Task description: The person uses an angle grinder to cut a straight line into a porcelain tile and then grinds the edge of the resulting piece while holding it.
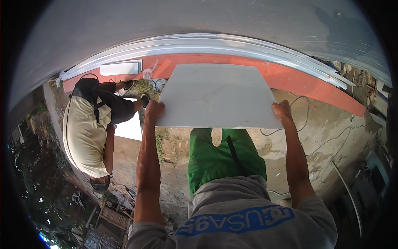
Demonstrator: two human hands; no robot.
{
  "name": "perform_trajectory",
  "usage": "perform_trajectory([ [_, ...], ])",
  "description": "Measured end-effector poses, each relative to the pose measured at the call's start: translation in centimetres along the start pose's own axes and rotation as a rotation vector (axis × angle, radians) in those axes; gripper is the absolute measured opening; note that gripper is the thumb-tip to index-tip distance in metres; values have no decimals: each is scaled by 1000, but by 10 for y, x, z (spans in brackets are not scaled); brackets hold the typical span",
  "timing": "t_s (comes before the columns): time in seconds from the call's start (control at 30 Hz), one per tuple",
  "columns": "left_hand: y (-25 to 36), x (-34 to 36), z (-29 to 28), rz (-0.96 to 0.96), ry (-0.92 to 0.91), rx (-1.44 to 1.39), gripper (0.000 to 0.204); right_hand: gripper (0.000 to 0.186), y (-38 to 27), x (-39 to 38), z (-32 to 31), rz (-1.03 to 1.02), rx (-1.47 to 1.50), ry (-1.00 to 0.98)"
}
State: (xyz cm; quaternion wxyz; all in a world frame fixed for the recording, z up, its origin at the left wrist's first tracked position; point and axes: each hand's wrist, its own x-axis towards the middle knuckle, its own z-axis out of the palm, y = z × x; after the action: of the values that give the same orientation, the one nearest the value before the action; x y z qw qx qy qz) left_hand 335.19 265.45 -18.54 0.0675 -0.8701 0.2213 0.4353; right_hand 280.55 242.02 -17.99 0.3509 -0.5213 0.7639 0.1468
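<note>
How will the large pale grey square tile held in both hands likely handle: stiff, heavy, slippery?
The large pale grey square tile probably stays stiff: it spans flat between the left hand and right hand. Its smooth face may be slippery, its thin edges chip-prone.

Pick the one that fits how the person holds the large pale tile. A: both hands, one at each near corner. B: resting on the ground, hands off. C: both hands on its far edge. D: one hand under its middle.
A: the left hand grips the near left corner of the tile and the right hand grips the near right corner, with the tile held up in front of the green trousers.
</note>
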Motion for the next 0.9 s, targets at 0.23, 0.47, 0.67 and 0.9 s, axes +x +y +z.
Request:
perform_trajectory([
  [0.23, 25, 136, -14, 17, -70, -41, 42, 34, -76, 80, 14, -51, 13, -95],
  [0.47, 25, 202, -21, 2, -171, -67, 42, 34, -114, 117, 25, 25, -30, -121],
  [0.67, 21, 196, -71, 77, -402, -304, 39, 24, -108, 140, -21, -63, -129, -223],
  [0.9, 86, 173, -121, 78, -317, -1376, 49, 23, -72, 222, -38, -133, 1255, -580],
])
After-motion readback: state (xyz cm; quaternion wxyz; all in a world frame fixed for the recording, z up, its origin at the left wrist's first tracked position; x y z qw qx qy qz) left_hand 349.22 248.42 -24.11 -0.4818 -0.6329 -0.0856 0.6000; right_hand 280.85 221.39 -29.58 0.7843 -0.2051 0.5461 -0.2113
